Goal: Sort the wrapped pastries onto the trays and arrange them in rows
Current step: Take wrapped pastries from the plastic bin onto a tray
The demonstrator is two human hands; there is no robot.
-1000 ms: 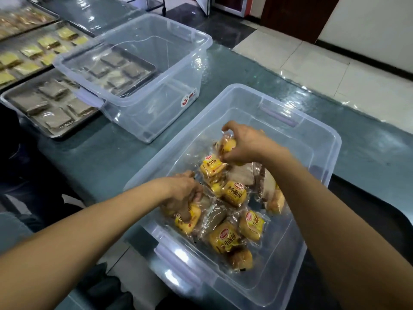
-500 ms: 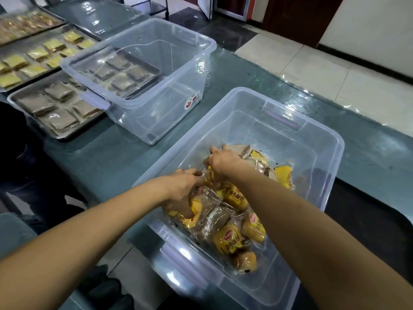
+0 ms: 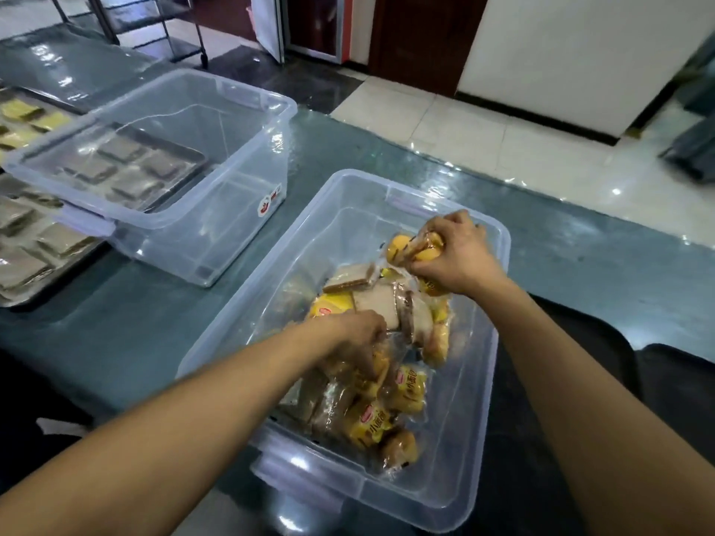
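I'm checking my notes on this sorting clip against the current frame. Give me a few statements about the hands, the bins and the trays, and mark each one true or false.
1. The right hand grips yellow wrapped pastries above the near bin. True.
2. The left hand rests on the table outside the bin. False: it reaches into the near bin, down among the pile of wrapped pastries.
3. The far bin is full of yellow pastries. False: no yellow pastries show in it; brown wrapped pastries on a tray show through its clear walls.
4. Trays with wrapped pastries laid in rows sit at the left. True.
5. The near bin has its lid on. False: it is open on top.
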